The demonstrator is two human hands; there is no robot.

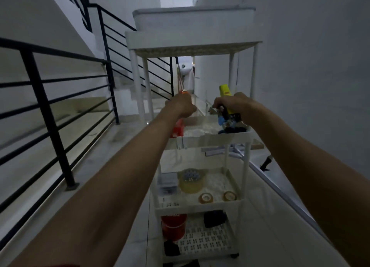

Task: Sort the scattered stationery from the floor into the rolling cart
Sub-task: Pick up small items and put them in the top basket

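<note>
The left hand and right hand are being held apart over the top tray of the cart. An orange-tipped item is being gripped in the curled left hand. A yellow item is being clutched in the right, with a bundle of smaller pieces below it. A red box is lying in the top tray, tape rolls in the middle tray and a red cup in the bottom one.
</note>
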